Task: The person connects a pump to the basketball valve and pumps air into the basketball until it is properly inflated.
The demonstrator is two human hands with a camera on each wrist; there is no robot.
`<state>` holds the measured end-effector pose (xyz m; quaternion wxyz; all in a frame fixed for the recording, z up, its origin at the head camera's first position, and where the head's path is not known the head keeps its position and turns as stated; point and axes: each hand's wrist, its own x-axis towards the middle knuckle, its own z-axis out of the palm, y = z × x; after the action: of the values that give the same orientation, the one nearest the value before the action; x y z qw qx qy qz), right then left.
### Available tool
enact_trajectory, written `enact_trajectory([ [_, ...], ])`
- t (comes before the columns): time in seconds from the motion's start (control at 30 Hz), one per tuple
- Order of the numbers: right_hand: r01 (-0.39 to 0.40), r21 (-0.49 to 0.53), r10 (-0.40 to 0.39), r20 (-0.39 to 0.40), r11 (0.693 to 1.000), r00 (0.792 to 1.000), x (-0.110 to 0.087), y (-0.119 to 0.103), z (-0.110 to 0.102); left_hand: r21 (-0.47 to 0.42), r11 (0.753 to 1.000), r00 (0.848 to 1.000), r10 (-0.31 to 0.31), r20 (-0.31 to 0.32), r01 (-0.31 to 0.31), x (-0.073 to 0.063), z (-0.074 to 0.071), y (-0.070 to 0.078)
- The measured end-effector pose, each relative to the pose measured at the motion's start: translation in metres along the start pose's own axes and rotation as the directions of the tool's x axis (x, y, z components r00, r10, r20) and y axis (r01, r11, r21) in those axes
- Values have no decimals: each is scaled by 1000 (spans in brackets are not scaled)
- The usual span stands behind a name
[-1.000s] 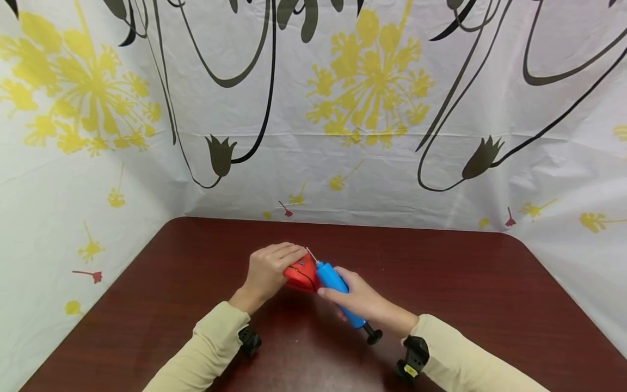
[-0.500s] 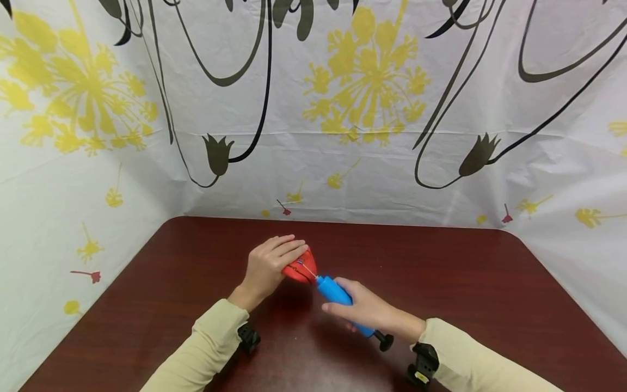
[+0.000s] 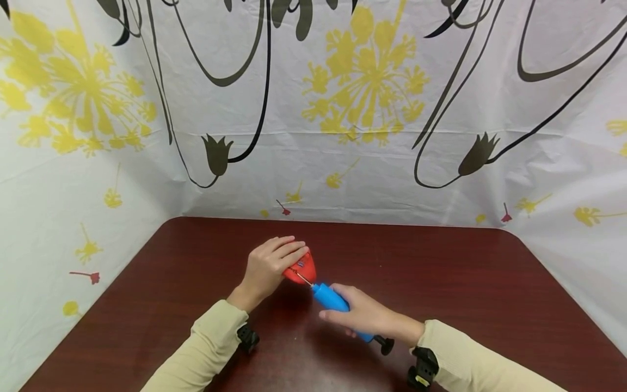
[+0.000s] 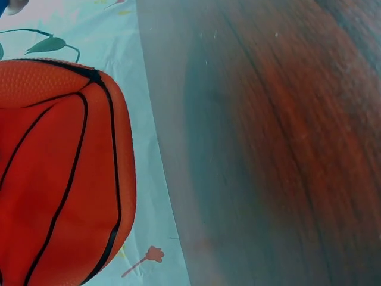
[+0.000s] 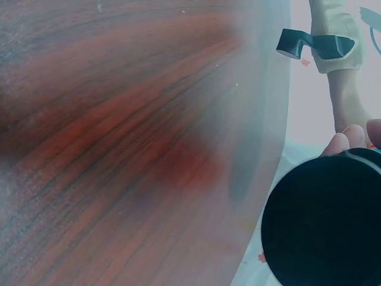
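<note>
Broadly, a white fabric backdrop printed with yellow, grey and red plant shapes [image 3: 294,125] rises behind and beside a dark reddish-brown wood-grain bench [image 3: 441,272] with 2 rounded far corners. Over the bench reach 2 pale cream sleeves [image 3: 470,354], 1 from each side. The left hand [image 3: 268,267] has its grip clamped on a limp red ball with black seam lines [image 3: 303,268], its fingers laid across the top; the thumb is hidden. The right hand [image 3: 364,313] has its grip clamped around a blue plastic cylindrical hand pump [image 3: 329,298], which slants toward the ball. The ball sits near the middle of the bench, just beyond the pump's front end; the left wrist view shows its pebbled skin and sunken side. Each wrist bears a small black device [image 3: 248,337]. A round black pump handle [image 3: 384,345] juts out behind the right hand. Thinnest, a metal needle [image 3: 305,280] runs from the pump's front to the ball; I cannot tell whether its tip is inside.
</note>
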<state>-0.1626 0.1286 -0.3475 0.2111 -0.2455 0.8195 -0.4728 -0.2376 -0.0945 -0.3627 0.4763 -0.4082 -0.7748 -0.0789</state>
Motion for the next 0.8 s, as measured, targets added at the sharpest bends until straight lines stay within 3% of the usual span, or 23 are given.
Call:
enact_trajectory([
  [0.2,-3,-11,3,7,1000,1000,-1,0,1,24,999,999,29,28,-30,-1,-3,0],
  [0.57,-15,-31,16,21,999,1000,-1,-6,-4,48,995,996,93,0,-93,3,-2,-1],
  [0.8,-27,-85,32,60,996,998,-3,-14,-5,83,987,990,138,39,-141,1,-4,-2],
])
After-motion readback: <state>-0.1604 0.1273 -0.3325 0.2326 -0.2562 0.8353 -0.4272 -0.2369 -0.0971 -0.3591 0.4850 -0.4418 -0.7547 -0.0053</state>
